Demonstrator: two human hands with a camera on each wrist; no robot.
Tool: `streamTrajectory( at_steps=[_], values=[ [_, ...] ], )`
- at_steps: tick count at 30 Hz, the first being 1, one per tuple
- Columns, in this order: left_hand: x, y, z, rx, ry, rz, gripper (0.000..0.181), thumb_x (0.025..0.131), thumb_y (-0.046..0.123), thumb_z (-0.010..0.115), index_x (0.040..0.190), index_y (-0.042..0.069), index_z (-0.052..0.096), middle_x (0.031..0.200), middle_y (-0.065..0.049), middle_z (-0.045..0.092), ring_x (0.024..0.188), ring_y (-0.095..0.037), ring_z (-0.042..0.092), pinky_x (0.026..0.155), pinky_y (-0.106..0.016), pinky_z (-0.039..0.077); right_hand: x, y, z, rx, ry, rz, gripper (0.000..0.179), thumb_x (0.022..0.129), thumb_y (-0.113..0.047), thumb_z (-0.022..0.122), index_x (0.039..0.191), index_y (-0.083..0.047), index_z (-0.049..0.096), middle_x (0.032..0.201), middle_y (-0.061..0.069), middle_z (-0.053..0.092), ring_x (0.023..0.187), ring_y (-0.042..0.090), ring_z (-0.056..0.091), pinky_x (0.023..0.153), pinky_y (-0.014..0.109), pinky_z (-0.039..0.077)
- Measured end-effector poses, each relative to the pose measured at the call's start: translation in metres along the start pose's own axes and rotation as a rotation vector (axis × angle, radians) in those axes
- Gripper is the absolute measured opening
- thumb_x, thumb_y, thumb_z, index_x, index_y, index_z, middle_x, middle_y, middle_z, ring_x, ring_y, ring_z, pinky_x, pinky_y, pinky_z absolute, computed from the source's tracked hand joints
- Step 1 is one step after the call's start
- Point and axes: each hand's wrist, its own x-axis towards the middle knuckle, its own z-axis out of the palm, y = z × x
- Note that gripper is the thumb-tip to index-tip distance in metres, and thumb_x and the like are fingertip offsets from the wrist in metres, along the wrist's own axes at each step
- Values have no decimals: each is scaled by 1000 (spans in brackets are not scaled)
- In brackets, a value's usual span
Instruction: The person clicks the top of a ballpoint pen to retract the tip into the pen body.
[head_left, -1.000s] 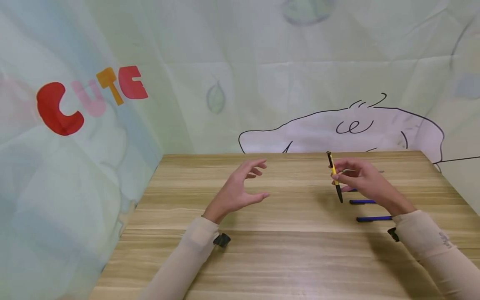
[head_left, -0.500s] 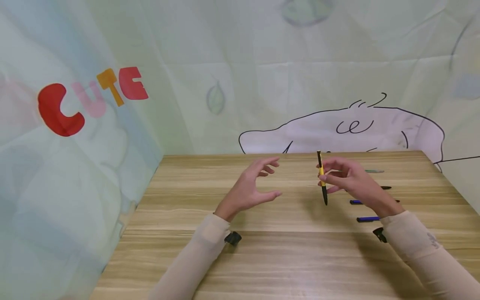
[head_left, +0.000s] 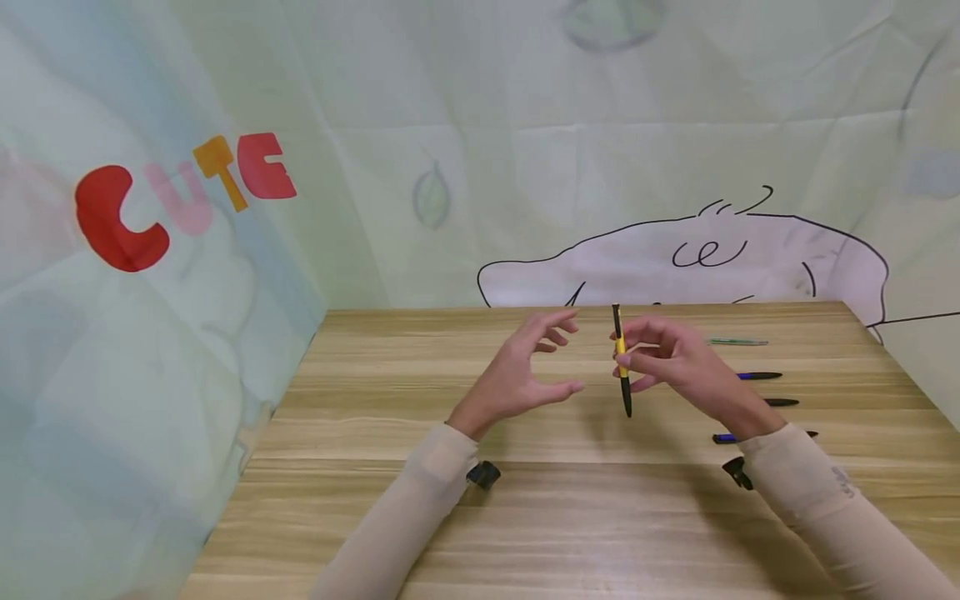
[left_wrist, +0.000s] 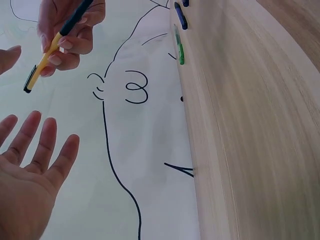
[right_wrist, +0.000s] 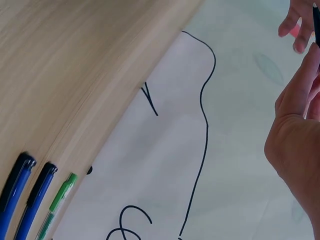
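My right hand (head_left: pixel 671 358) pinches a yellow pen (head_left: pixel 621 354) with black ends between thumb and fingers, nearly upright above the table. In the left wrist view, the same yellow pen (left_wrist: pixel 50 54) slants across the fingers of the right hand (left_wrist: pixel 70 37). My left hand (head_left: pixel 521 371) is held in the air just left of the pen, holding nothing, its thumb and fingers apart. Its palm (left_wrist: pixel 25 200) shows in the left wrist view, below the pen and not touching it. The right wrist view shows only a dark tip of the pen at its edge.
On the right of the wooden table (head_left: pixel 570 533) lie a green clear pen (head_left: pixel 738 341) and several blue pens with black parts, such as one blue pen (head_left: pixel 761 376), in a column. My right hand and forearm partly cover them. A printed curtain (head_left: pixel 420 150) stands behind the table.
My right hand has carried the yellow pen leftward, uncovering more of the pens on the table. The left hand has moved right, so the two hands are closer together.
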Motion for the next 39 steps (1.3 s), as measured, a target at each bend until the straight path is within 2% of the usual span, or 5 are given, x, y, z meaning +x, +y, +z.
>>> streamTrajectory(
  at_steps=[8, 18, 26, 33, 39],
  values=[
    [5, 1, 7, -35, 0, -2, 94, 77, 18, 90, 155, 21, 37, 137, -9, 53, 115, -18, 58, 98, -38, 55, 5, -5, 13, 37, -16, -10, 36, 96, -19, 71, 126, -5, 58, 116, 21, 63, 101, 27, 71, 77, 48, 62],
    [8, 3, 13, -68, -40, -40, 110, 76, 18, 90, 161, 29, 21, 143, -7, 43, 120, -23, 56, 102, -36, 52, 6, -8, 28, 108, -27, -17, 34, 95, -17, 72, 125, -6, 60, 119, 22, 61, 103, 27, 70, 77, 52, 62],
    [9, 0, 17, -75, -56, -16, 110, 76, 15, 90, 161, 27, 21, 139, -6, 42, 118, -17, 54, 101, -42, 52, 7, -8, 37, 162, -19, -22, 32, 95, -14, 73, 122, -4, 60, 121, 16, 62, 99, 25, 71, 76, 52, 62],
    [9, -1, 18, -86, -52, -14, 109, 76, 14, 90, 160, 28, 22, 138, -6, 42, 117, -17, 54, 101, -41, 53, 8, -8, 38, 172, -8, -11, 31, 95, -16, 72, 122, -4, 60, 124, 21, 59, 98, 24, 71, 76, 52, 62],
    [10, 0, 18, -89, -58, -14, 107, 76, 15, 90, 159, 29, 24, 137, -5, 42, 117, -17, 54, 99, -39, 54, 8, -8, 39, 184, 10, -16, 28, 96, -14, 72, 120, -4, 61, 117, 14, 63, 95, 22, 71, 76, 51, 62]
  ],
)
